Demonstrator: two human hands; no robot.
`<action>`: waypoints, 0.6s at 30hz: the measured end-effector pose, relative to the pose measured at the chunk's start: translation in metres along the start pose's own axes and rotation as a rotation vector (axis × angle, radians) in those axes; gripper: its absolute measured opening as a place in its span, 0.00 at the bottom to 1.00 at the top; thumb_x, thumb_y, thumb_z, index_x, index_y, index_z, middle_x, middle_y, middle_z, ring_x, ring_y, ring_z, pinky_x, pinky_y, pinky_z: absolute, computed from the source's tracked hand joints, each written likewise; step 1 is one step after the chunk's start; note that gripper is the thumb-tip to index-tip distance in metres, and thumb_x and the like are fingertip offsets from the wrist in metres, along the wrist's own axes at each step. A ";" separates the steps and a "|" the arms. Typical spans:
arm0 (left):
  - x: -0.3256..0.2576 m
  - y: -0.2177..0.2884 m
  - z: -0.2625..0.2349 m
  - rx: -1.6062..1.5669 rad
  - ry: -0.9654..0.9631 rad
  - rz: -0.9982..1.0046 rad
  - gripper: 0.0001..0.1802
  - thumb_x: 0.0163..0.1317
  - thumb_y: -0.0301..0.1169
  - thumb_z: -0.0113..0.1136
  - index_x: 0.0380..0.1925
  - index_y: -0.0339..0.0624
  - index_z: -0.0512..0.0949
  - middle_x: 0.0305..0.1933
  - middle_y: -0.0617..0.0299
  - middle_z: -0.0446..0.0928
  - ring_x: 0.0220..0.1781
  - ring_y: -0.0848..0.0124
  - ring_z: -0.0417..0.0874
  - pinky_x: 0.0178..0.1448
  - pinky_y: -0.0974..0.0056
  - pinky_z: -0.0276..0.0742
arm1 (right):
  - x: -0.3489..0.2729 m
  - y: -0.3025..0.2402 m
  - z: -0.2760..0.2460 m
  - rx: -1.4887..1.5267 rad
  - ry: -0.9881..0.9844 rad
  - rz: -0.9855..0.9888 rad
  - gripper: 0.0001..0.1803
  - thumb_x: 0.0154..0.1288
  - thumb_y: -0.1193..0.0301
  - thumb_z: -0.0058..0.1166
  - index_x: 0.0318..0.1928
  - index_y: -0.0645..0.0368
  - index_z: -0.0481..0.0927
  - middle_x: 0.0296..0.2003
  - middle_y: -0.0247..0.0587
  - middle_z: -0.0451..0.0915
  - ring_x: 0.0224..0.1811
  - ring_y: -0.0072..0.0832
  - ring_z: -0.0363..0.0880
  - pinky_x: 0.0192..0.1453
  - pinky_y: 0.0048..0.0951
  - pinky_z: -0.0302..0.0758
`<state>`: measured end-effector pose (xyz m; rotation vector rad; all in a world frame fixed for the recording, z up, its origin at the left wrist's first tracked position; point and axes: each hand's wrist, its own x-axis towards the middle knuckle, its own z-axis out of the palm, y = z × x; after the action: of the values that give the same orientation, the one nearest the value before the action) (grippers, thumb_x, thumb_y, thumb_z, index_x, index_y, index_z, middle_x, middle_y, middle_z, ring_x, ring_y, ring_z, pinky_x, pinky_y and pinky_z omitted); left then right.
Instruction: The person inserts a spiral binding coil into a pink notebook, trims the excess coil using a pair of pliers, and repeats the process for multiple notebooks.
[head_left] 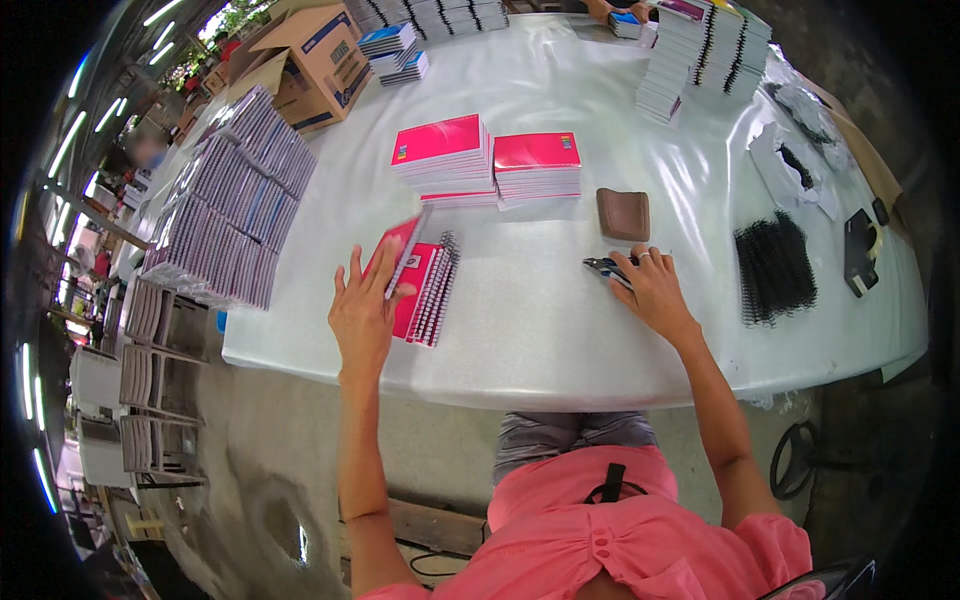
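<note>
A pale table carries a brown pad beyond the right grip, black coils rightward, and red booklet stacks beyond the left grip.

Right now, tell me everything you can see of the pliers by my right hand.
The pliers are a small tool with a grey, metallic-looking head and darker, bluish handles. They point leftward, handles partly hidden in the grip of the right hand, nearer you than the squarish brown object. Whether they touch the table is unclear.
</note>
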<state>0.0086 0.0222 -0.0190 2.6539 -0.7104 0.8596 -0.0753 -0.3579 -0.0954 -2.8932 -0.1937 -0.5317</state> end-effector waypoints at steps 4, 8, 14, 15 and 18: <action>-0.025 -0.006 -0.013 -0.068 -0.437 -0.023 0.42 0.45 0.47 0.70 0.65 0.61 0.70 0.66 0.64 0.72 0.71 0.53 0.66 0.71 0.41 0.60 | -0.007 -0.002 0.005 0.026 0.011 0.055 0.24 0.61 0.66 0.61 0.58 0.53 0.75 0.48 0.47 0.70 0.57 0.42 0.66 0.63 0.45 0.59; -0.033 -0.012 -0.017 -0.184 -0.502 -0.059 0.44 0.42 0.46 0.73 0.65 0.62 0.70 0.70 0.66 0.67 0.76 0.57 0.59 0.73 0.43 0.57 | -0.010 -0.001 0.002 0.019 0.016 0.046 0.24 0.62 0.65 0.61 0.58 0.53 0.74 0.51 0.47 0.70 0.59 0.41 0.66 0.64 0.46 0.58; -0.036 -0.036 -0.008 -0.382 -0.509 -0.055 0.35 0.51 0.47 0.72 0.61 0.57 0.75 0.69 0.67 0.69 0.77 0.56 0.57 0.74 0.43 0.55 | 0.014 0.003 -0.015 0.095 0.187 -0.027 0.23 0.62 0.68 0.61 0.57 0.55 0.75 0.54 0.45 0.71 0.59 0.42 0.67 0.62 0.45 0.61; -0.035 -0.036 -0.008 -0.386 -0.512 -0.050 0.35 0.51 0.47 0.72 0.61 0.57 0.75 0.69 0.67 0.69 0.77 0.56 0.57 0.74 0.43 0.55 | 0.026 0.004 -0.017 0.181 0.227 -0.013 0.23 0.61 0.69 0.62 0.57 0.55 0.75 0.54 0.44 0.71 0.58 0.42 0.67 0.62 0.44 0.62; -0.030 -0.035 -0.013 -0.440 -0.549 -0.082 0.36 0.49 0.35 0.74 0.61 0.54 0.75 0.67 0.62 0.71 0.77 0.56 0.56 0.76 0.50 0.52 | 0.085 0.009 -0.018 0.369 0.345 -0.035 0.19 0.60 0.70 0.63 0.51 0.58 0.78 0.46 0.46 0.76 0.51 0.44 0.73 0.55 0.40 0.69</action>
<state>-0.0002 0.0678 -0.0298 2.4799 -0.7878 -0.0704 -0.0017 -0.3623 -0.0491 -2.4033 -0.2593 -0.8854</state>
